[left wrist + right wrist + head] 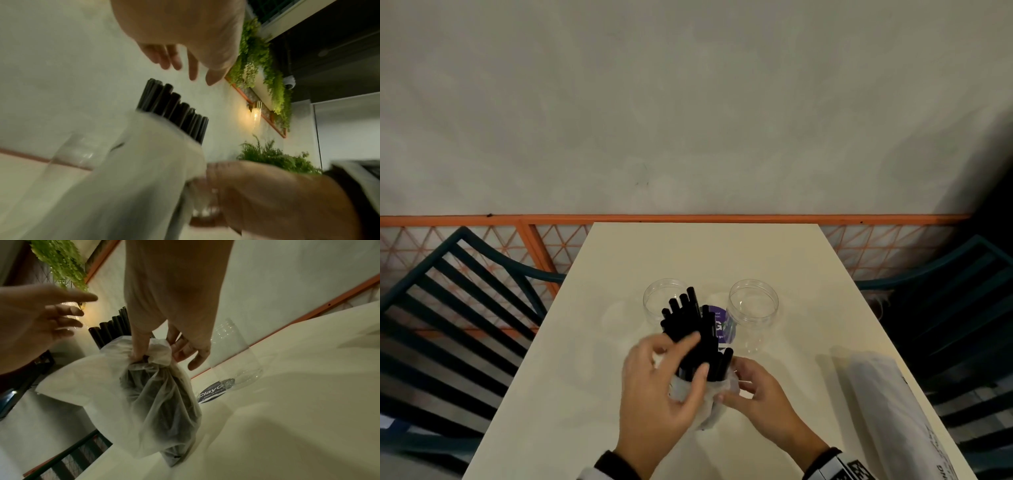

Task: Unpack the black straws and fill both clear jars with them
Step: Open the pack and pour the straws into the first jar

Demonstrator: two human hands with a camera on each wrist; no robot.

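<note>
A bundle of black straws [688, 318] [172, 110] [111, 331] sticks up out of a translucent white bag [709, 411] [144, 394] standing on the table. My right hand [732, 389] [160, 352] pinches the bunched mouth of the bag. My left hand [690, 356] [185, 68] [68, 318] hovers by the straw tops with fingers spread and holds nothing. Two clear jars stand behind with nothing in them, one on the left [654, 298] and one on the right [753, 305] [236, 356].
A purple round label [719, 325] [213, 391] lies between the jars. Another long white bag [887, 404] lies at the right edge of the cream table [722, 253]. Dark slatted chairs stand on the left [448, 308] and right [962, 308].
</note>
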